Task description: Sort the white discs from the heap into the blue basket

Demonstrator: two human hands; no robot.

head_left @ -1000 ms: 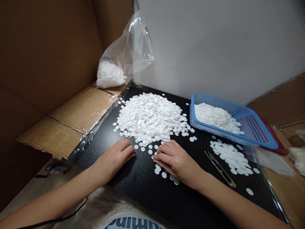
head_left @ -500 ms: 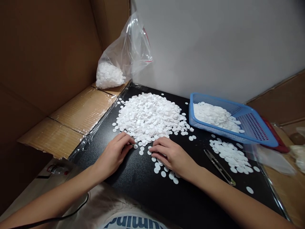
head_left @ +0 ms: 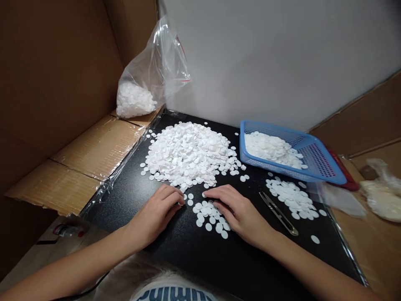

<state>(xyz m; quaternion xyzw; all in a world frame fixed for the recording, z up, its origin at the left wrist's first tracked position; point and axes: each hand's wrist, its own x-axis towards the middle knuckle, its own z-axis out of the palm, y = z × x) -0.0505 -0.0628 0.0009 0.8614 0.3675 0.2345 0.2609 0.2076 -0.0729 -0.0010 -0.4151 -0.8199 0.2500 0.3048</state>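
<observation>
A large heap of small white round discs (head_left: 189, 152) lies on the black tabletop. In front of it, my left hand (head_left: 159, 211) rests with curled fingers, thumb close to the index finger; what they pinch, if anything, is too small to make out. Two loose discs (head_left: 190, 199) lie just right of its fingertips. My right hand (head_left: 239, 211) has its index finger stretched out, its tip at a single disc, with the thumb apart below. A smaller group of discs (head_left: 209, 227) spreads beside and partly under the right hand.
Metal thread snips (head_left: 278, 214) lie right of my right hand, beside another patch of discs (head_left: 291, 196). A blue basket (head_left: 326, 161) holds more discs at the back right. A clear bag of discs (head_left: 134, 100) stands on cardboard (head_left: 97, 146) at the left. A grey wall (head_left: 250, 62) rises behind.
The view has shifted, so the scene sits further left. My left hand has drawn back from the heap's edge toward the loose discs. My right hand's index finger has straightened, baring more discs beside it.
</observation>
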